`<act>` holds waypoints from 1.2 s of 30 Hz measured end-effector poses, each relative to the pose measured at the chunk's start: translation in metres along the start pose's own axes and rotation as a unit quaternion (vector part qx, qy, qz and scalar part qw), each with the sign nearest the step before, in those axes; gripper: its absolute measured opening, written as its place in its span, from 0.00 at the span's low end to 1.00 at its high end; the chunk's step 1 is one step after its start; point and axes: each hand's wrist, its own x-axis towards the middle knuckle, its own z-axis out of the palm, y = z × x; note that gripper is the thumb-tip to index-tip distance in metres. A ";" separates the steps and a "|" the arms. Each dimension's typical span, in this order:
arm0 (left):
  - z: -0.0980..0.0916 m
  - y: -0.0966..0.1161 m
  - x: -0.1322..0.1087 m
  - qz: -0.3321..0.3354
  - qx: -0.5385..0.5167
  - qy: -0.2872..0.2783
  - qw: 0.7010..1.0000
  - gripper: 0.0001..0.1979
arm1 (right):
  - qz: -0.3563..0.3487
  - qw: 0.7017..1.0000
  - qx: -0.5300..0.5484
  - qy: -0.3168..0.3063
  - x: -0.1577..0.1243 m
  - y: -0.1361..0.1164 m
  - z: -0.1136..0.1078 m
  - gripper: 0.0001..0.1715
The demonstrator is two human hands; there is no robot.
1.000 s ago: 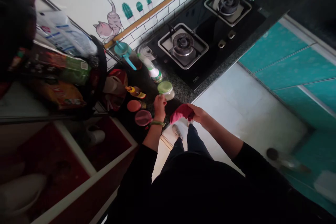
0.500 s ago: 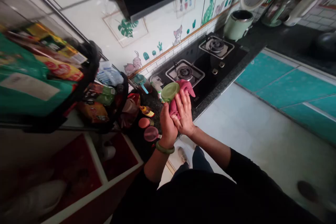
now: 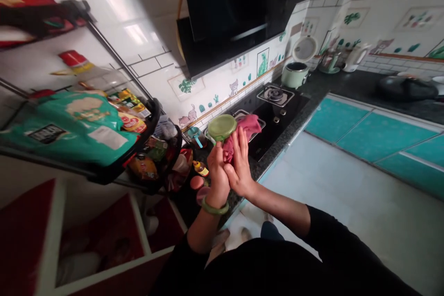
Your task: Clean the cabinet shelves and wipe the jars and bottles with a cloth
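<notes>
My left hand (image 3: 219,173) grips a round container with a green lid (image 3: 222,127), held out in front of me above the counter's edge. A green bangle (image 3: 215,207) circles that wrist. My right hand (image 3: 239,166) presses a pink cloth (image 3: 249,126) against the container's side, its fingers long and close together. Part of the cloth sticks out past the fingertips, and both palms nearly meet at the heels. The container's lower body is hidden behind the hands and cloth.
Behind the hands lies a gas hob (image 3: 275,97) with a green cooker (image 3: 294,75) beyond it. A yellow-labelled bottle (image 3: 200,168) and several jars stand at left. A rack (image 3: 152,185) of packets overhangs the counter; a black range hood (image 3: 239,4) is above.
My view has tilted up, showing more of the range hood and rack. Both hands still hold the container and cloth; the lid now appears larger.
</notes>
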 end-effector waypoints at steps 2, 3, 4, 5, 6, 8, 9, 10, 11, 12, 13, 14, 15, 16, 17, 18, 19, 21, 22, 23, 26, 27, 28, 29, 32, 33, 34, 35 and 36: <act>-0.001 0.007 -0.002 -0.005 -0.003 -0.008 1.000 0.24 | -0.022 1.000 -0.008 -0.003 0.000 -0.003 -0.002 0.41; 0.000 0.011 -0.004 -0.006 -0.008 -0.017 1.000 0.26 | -0.025 1.000 -0.006 0.009 0.005 -0.001 -0.004 0.39; 0.000 0.016 -0.007 -0.003 -0.013 -0.032 0.999 0.27 | -0.025 0.999 0.000 0.024 0.011 0.002 -0.007 0.38; 0.001 0.021 -0.010 0.003 -0.017 -0.050 0.999 0.29 | -0.025 0.999 0.010 0.038 0.017 0.004 -0.009 0.37; 0.001 0.026 -0.013 0.009 -0.019 -0.071 0.997 0.29 | -0.024 0.998 0.025 0.049 0.024 0.005 -0.012 0.37; 0.001 0.036 -0.017 0.022 -0.018 -0.097 0.995 0.30 | -0.022 0.996 0.061 0.057 0.035 0.003 -0.016 0.35; 0.000 0.041 -0.018 0.027 -0.017 -0.100 0.994 0.30 | -0.021 0.995 0.082 0.057 0.039 0.000 -0.018 0.35; -0.001 0.046 -0.019 0.030 -0.019 -0.098 0.995 0.30 | -0.018 0.993 0.103 0.057 0.041 -0.003 -0.019 0.35; -0.002 0.051 -0.019 0.030 -0.023 -0.095 0.995 0.30 | -0.011 0.990 0.124 0.060 0.044 -0.006 -0.020 0.34; -0.004 0.056 -0.020 0.029 -0.030 -0.093 0.995 0.30 | 0.004 0.987 0.147 0.063 0.047 -0.008 -0.021 0.34; -0.005 0.061 -0.021 0.027 -0.037 -0.092 0.995 0.30 | 0.029 0.983 0.173 0.060 0.049 -0.010 -0.022 0.34; -0.007 0.065 -0.022 0.026 -0.041 -0.094 0.994 0.29 | 0.062 0.976 0.204 0.051 0.052 -0.011 -0.024 0.34; -0.008 0.070 -0.023 0.026 -0.045 -0.096 0.994 0.29 | 0.099 0.966 0.236 0.033 0.055 -0.012 -0.025 0.34; -0.010 0.074 -0.025 0.025 -0.047 -0.098 0.994 0.30 | 0.132 0.955 0.266 0.013 0.056 -0.014 -0.027 0.34; -0.010 0.078 -0.027 0.023 -0.050 -0.099 0.994 0.30 | 0.155 0.946 0.286 -0.001 0.055 -0.017 -0.029 0.34; -0.011 0.080 -0.029 0.023 -0.052 -0.099 0.993 0.30 | 0.164 0.943 0.291 -0.003 0.052 -0.022 -0.031 0.34; -0.011 0.082 -0.031 0.022 -0.054 -0.098 0.993 0.30 | 0.157 0.948 0.278 0.006 0.047 -0.029 -0.032 0.35; -0.011 0.083 -0.034 0.028 -0.047 -0.075 0.996 0.28 | 0.100 0.972 0.210 0.034 0.032 -0.045 -0.032 0.35; -0.010 0.081 -0.036 0.035 -0.037 -0.050 0.997 0.27 | 0.060 0.983 0.168 0.042 0.024 -0.053 -0.030 0.35; -0.010 0.079 -0.037 0.039 -0.027 -0.022 0.999 0.26 | 0.021 0.990 0.129 0.044 0.016 -0.059 -0.028 0.35; -0.009 0.074 -0.041 0.037 -0.009 0.002 0.999 0.26 | -0.039 0.996 0.062 0.057 0.008 -0.063 -0.022 0.36; -0.009 0.073 -0.043 0.039 -0.007 -0.019 0.999 0.27 | -0.042 0.995 0.055 0.066 0.011 -0.060 -0.021 0.38; -0.008 0.074 -0.044 0.044 -0.006 -0.046 0.998 0.29 | -0.043 0.995 0.054 0.072 0.015 -0.056 -0.022 0.40; -0.008 0.076 -0.046 0.049 -0.005 -0.070 0.996 0.29 | -0.043 0.994 0.061 0.077 0.021 -0.051 -0.023 0.41; -0.008 0.086 -0.050 0.049 -0.005 -0.123 0.991 0.30 | -0.005 0.985 0.145 0.092 0.043 -0.041 -0.035 0.41; -0.008 0.090 -0.051 0.042 -0.006 -0.139 0.989 0.30 | 0.028 0.977 0.190 0.090 0.050 -0.039 -0.040 0.40; -0.009 0.093 -0.051 0.033 -0.012 -0.152 0.988 0.30 | 0.067 0.966 0.237 0.076 0.057 -0.038 -0.046 0.40; -0.011 0.096 -0.051 0.019 -0.022 -0.163 0.986 0.30 | 0.107 0.952 0.283 0.051 0.063 -0.037 -0.051 0.39; -0.013 0.099 -0.050 0.001 -0.037 -0.171 0.985 0.30 | 0.144 0.935 0.325 0.016 0.070 -0.036 -0.056 0.38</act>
